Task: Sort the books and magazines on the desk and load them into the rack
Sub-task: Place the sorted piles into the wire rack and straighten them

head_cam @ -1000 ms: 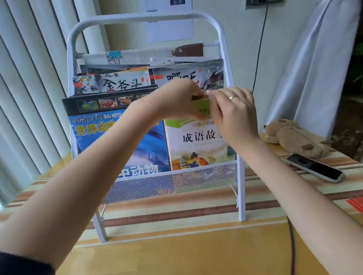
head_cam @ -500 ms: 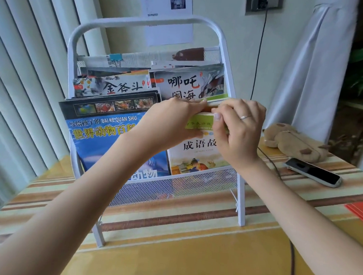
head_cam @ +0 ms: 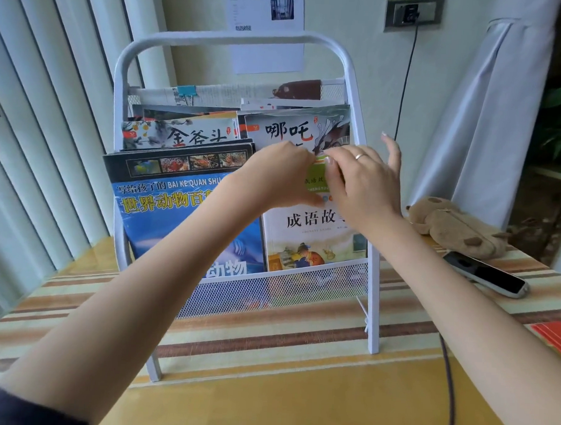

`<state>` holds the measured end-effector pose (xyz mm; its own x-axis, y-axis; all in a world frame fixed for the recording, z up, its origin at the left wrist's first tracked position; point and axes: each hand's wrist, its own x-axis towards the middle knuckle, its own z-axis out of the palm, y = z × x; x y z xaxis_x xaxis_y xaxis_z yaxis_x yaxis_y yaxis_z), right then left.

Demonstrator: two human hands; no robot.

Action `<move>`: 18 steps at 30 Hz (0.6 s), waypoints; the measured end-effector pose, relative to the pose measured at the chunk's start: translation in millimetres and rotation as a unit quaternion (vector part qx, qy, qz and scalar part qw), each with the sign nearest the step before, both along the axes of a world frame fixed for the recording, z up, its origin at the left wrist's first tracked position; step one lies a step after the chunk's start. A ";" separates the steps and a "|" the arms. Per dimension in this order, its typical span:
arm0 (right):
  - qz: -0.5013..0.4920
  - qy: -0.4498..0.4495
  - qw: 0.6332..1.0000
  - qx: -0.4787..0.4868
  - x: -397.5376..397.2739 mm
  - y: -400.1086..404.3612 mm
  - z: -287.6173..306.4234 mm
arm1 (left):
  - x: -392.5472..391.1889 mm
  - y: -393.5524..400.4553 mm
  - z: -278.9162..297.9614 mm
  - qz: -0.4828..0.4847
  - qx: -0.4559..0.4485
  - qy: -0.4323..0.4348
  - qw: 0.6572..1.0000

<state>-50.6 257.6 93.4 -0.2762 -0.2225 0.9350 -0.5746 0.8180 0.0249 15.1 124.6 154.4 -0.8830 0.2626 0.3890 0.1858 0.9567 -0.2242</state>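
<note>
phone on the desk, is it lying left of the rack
No, the phone lies on the striped cloth to the right of the white rack, just in front of the brown plush toy.

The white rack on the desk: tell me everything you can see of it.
The rack is a white frame, metal by its look, with a rounded top bar, straight legs and mesh fronts on stepped tiers. It stands upright on the striped cloth over the desk. Every visible tier holds books and magazines, covers facing out. In the front tier, the left hand and right hand meet on a green booklet.
</note>
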 end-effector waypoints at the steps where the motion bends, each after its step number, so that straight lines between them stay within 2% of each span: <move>1: 0.008 0.000 1.000 -0.002 -1.1 -1.6 1.1 | -1.0 -0.5 1.1 0.001 -0.008 -0.004 1.000; 10: 0.066 -0.074 0.995 0.000 -8.0 2.8 15.1 | -0.6 -1.3 -0.2 0.001 0.038 -0.043 0.998; 14: 0.075 -0.061 0.995 -0.003 -7.0 1.7 10.7 | -2.7 -1.6 5.1 -0.004 0.077 -0.076 0.994; 18: 0.049 -0.046 0.996 -0.053 -5.2 -8.6 3.5 | -4.7 -5.8 4.5 -0.016 0.084 -0.064 0.994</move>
